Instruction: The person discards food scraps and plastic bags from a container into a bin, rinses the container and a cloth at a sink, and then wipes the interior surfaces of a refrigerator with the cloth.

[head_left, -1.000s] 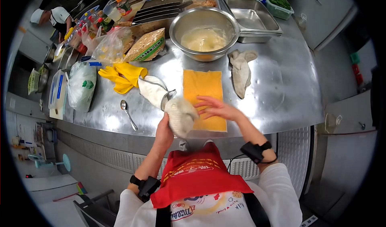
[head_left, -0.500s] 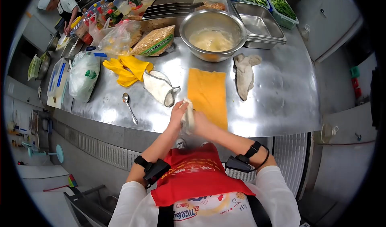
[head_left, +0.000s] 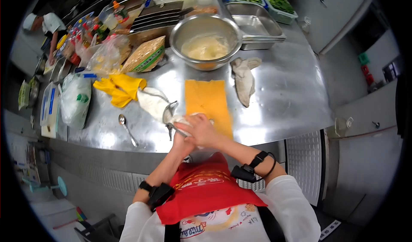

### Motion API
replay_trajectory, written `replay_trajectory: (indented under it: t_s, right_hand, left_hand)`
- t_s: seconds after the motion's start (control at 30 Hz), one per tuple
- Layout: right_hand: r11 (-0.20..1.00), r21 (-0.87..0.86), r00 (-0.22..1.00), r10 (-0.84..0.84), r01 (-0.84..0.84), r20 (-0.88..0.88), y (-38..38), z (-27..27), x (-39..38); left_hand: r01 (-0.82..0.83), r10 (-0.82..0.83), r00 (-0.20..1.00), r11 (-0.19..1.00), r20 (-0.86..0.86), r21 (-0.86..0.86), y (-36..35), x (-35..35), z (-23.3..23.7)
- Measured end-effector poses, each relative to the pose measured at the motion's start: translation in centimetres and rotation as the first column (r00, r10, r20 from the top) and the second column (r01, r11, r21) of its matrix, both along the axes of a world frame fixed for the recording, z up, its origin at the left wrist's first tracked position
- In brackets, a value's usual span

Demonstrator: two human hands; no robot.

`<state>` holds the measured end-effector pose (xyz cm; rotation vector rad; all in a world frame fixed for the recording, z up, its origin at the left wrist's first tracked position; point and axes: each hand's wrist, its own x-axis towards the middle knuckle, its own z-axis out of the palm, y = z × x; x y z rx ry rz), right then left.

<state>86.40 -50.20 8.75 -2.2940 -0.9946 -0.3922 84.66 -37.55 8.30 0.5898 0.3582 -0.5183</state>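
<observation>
My two hands meet at the table's front edge, over a bunched whitish cloth [head_left: 183, 121]. My right hand [head_left: 201, 130] lies across the top with its fingers curled round the cloth. Beneath it is my left hand [head_left: 182, 142]; its fingers are hidden by the cloth and my right hand. Just beyond my hands lies a white towel [head_left: 152, 101] with a dark edge, close to the held cloth. A flat orange-yellow cloth [head_left: 206, 98] is spread behind my right hand. Farther right lies a crumpled greyish cloth [head_left: 243, 81].
Yellow rubber gloves [head_left: 122, 87] and a spoon [head_left: 128, 128] lie on the left of the metal table [head_left: 283, 100]. Behind stand a steel bowl [head_left: 206, 62] of pale batter, stacked steel trays [head_left: 257, 21], greens, bags and bottles. A co-worker [head_left: 47, 25] is at the far left.
My right hand has moved onto the top of my left hand, and the cloth between them is more covered. The view has shifted, so table items appear farther left.
</observation>
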Motion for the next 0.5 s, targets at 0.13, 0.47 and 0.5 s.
replay_trajectory:
  t_s: [0.13,0.47,0.5]
  right_hand:
    - [0.998,0.026,0.999,0.05,-0.05,0.004,-0.3,-0.8,0.6]
    - [0.913,0.049,0.907,-0.395,0.405,-0.147,-10.4,-0.9,7.5]
    - [0.791,0.233,0.817,-0.501,0.566,-0.285,-12.2,-1.5,9.3]
  left_hand:
    - [0.026,-0.029,0.999,0.996,0.042,0.081,-0.7,-1.1,0.0]
    - [-0.073,-0.008,0.987,0.869,0.161,0.489,8.5,-1.6,-0.7]
    - [-0.1,0.009,0.984,0.854,0.178,0.511,9.8,-2.4,-0.8]
